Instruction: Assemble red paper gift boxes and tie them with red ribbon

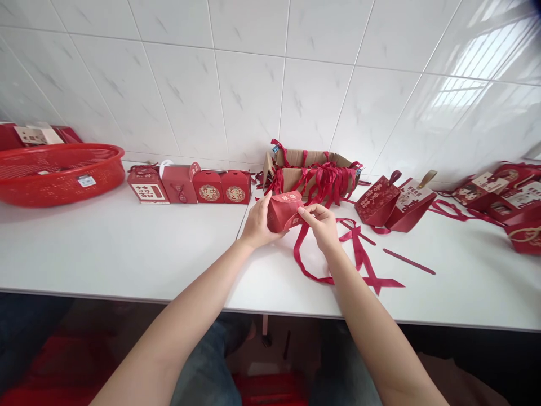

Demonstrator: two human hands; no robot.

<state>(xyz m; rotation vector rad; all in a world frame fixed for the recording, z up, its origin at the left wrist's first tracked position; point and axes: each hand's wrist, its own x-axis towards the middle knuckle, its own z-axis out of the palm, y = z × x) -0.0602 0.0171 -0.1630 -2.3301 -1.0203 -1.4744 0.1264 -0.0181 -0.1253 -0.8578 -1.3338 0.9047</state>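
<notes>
Between my two hands is a small red box (282,214) with light lettering on its top flap, held above the white table. My left hand (258,223) wraps round its left side and underside. With thumb and fingers, my right hand (319,221) pinches the box's right edge. A loose red ribbon (310,273) lies curled on the table under and beside my right wrist. Just behind the box stands an open cardboard carton (313,159) with many red ribbons hanging over its front.
On the white table (127,254), a red basket (63,183) sits far left, then a row of red boxes (181,185). To the right are two slanted red boxes (406,204), a thin red strip (409,261) and more red boxes (507,197). A tiled wall rises behind.
</notes>
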